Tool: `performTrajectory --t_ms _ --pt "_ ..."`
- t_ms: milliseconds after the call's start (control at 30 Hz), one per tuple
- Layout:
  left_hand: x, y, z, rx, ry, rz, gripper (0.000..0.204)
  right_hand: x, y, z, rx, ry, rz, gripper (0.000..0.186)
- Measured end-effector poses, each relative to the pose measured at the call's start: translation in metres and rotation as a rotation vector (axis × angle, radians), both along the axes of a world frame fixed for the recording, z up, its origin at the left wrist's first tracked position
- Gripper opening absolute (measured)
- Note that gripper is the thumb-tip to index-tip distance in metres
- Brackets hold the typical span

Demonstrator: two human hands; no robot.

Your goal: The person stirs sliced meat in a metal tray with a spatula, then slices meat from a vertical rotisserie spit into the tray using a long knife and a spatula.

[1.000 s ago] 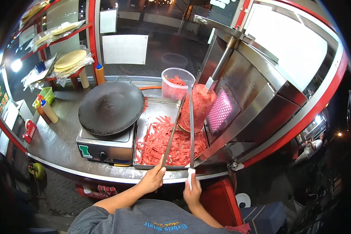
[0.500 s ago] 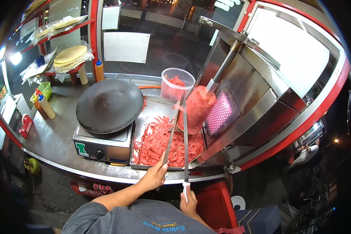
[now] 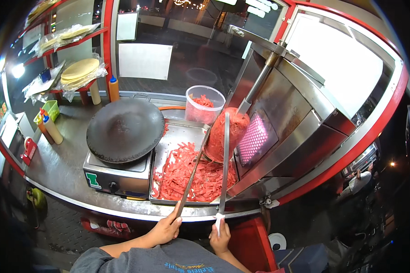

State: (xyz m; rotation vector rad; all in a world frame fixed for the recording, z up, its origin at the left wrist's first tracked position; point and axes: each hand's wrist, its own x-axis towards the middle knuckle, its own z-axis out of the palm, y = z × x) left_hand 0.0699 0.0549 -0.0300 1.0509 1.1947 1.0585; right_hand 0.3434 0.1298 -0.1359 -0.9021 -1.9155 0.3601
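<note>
My left hand (image 3: 166, 229) is closed around a long, thin metal rod-like tool (image 3: 192, 176), its far end beside the meat cone. In my right hand (image 3: 220, 237) is the white handle of a long knife (image 3: 224, 168). The knife's blade points away from me and overlaps the cone in view; whether it touches cannot be told. The red meat cone (image 3: 232, 132) hangs on a vertical spit (image 3: 262, 75) before a glowing pink burner panel (image 3: 255, 138). Below it, a metal tray (image 3: 192, 131) holds a heap of cut red meat strips (image 3: 187, 170).
A round black griddle (image 3: 125, 129) on a steel stove (image 3: 118, 175) stands left of the tray. Behind the tray is a clear bucket (image 3: 198, 113) with meat. Sauce bottles (image 3: 52, 129) stand at left; tortillas (image 3: 79, 70) lie on red shelves. The steel grill housing (image 3: 287, 113) rises at right.
My left hand has drawn back toward me and left with the tool. The knife's tip has swung slightly right, over the cone. The view has shifted a little.
</note>
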Motion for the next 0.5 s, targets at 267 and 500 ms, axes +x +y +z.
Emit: performTrajectory --t_ms 267,500 --pt "0.006 0.016 0.01 0.067 0.059 0.012 0.073 -0.035 0.027 0.035 0.033 -0.036 -0.017 0.059" --pt "0.014 0.027 -0.002 0.09 0.056 0.021 0.075 -0.038 0.034 0.053 0.11 -0.079 -0.045 0.058"
